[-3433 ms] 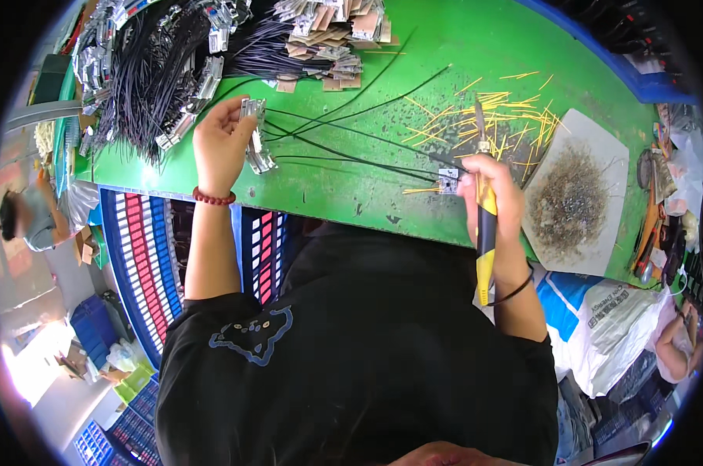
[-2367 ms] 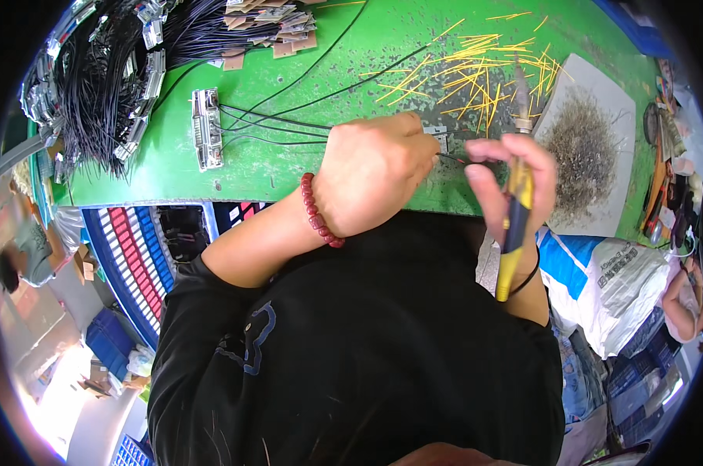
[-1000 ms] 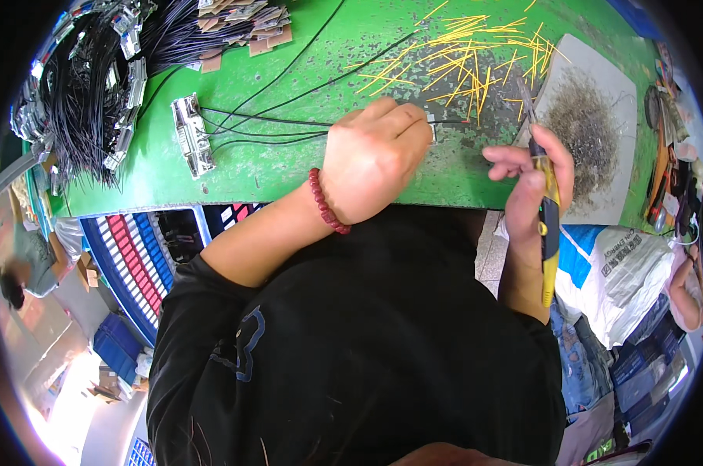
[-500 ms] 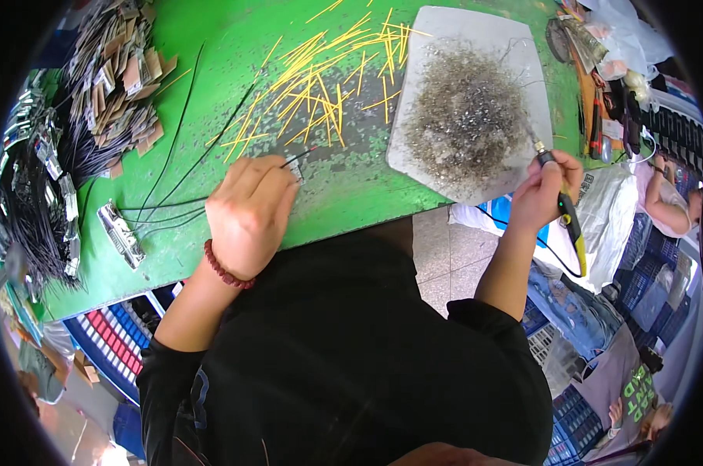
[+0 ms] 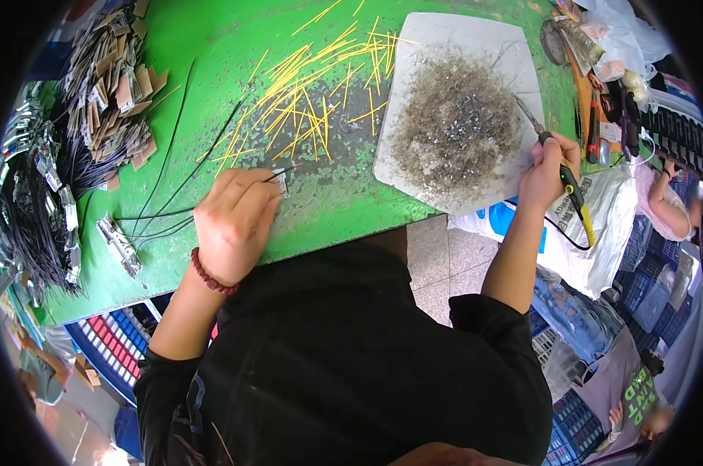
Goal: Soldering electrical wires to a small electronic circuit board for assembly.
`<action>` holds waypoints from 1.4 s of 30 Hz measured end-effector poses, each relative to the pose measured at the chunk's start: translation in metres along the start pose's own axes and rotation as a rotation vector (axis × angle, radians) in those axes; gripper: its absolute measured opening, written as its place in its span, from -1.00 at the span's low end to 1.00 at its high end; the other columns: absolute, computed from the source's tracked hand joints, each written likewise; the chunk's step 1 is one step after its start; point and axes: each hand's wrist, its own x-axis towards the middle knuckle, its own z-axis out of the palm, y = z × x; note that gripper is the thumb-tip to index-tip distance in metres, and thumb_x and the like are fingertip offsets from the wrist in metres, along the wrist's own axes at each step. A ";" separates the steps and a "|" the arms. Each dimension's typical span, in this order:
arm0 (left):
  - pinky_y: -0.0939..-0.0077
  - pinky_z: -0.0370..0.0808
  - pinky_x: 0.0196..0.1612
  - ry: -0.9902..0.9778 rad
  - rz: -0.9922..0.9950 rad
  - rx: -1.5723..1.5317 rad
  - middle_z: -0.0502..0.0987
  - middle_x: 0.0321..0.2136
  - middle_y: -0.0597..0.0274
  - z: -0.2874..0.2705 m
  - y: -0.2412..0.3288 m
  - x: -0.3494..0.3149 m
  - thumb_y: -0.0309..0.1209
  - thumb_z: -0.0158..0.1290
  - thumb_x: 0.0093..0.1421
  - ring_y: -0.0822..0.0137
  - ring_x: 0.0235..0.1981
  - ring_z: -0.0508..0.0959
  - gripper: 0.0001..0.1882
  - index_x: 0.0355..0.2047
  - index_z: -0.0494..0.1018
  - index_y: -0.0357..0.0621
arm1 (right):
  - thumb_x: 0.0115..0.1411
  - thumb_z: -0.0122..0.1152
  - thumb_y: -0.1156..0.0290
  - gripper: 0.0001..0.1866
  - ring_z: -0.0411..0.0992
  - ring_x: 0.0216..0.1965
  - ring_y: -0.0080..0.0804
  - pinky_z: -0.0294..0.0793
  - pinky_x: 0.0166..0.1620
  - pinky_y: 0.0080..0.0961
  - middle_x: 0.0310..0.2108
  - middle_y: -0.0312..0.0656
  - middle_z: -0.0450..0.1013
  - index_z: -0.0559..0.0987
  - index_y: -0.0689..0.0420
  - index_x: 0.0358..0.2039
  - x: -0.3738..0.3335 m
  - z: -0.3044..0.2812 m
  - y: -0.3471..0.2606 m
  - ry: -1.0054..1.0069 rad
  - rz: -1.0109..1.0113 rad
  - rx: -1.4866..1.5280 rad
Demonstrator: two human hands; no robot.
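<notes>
My left hand (image 5: 235, 217) is closed on a black wire (image 5: 162, 216) near the table's front edge. A short dark end of the wire sticks out past the fingers, over a small pale piece (image 5: 282, 183) on the table. Other black wires run left from the hand to a silvery metal part (image 5: 121, 247). At the right, my right hand (image 5: 550, 175) grips a soldering iron (image 5: 573, 191) with a black and yellow handle. Its metal tip points away from me, over the right side of a whitish board (image 5: 402, 167) heaped with dark, glinting debris.
Thin yellow sticks or tubes (image 5: 312, 74) lie scattered across the green table (image 5: 211, 46). Bundled dark cables with cardboard tags (image 5: 111, 93) and silvery ends crowd the left side. Tools with dark and red handles (image 5: 594, 128) line the right edge. Other people sit at the far right.
The iron has turned in my right hand, and more of its metal shaft shows, angled up and left. My left hand keeps its hold on the wire. The view has shifted slightly.
</notes>
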 end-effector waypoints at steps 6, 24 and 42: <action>0.38 0.51 -0.29 0.017 -0.023 -0.025 0.58 -0.36 0.11 0.001 0.001 -0.001 -0.68 0.23 -0.12 0.14 -0.34 0.56 -0.82 -0.48 0.50 -0.24 | 0.27 0.10 0.44 -0.79 0.32 -0.61 -0.65 0.23 -0.54 -0.77 -0.42 -0.10 0.54 0.47 0.26 -0.13 0.020 -0.009 -0.007 -0.088 -0.159 -0.102; 0.36 0.51 -0.30 0.037 -0.009 -0.019 0.58 -0.37 0.16 0.002 0.002 -0.002 -0.65 0.25 -0.13 0.15 -0.35 0.55 -0.81 -0.48 0.51 -0.20 | 0.04 0.16 0.65 -0.59 0.51 -0.35 -0.22 0.47 -0.28 -0.41 -0.37 -0.18 0.50 0.50 0.00 -0.08 0.139 -0.022 0.026 -0.785 -0.762 -0.766; 0.38 0.51 -0.32 0.052 -0.010 -0.024 0.58 -0.39 0.17 0.003 0.001 -0.001 -0.65 0.25 -0.13 0.16 -0.37 0.55 -0.82 -0.49 0.52 -0.20 | 0.18 0.11 0.49 -0.85 0.34 -0.62 -0.55 0.26 -0.54 -0.63 -0.51 -0.26 0.47 0.55 0.13 -0.22 0.035 0.009 -0.087 -0.892 -0.841 -0.389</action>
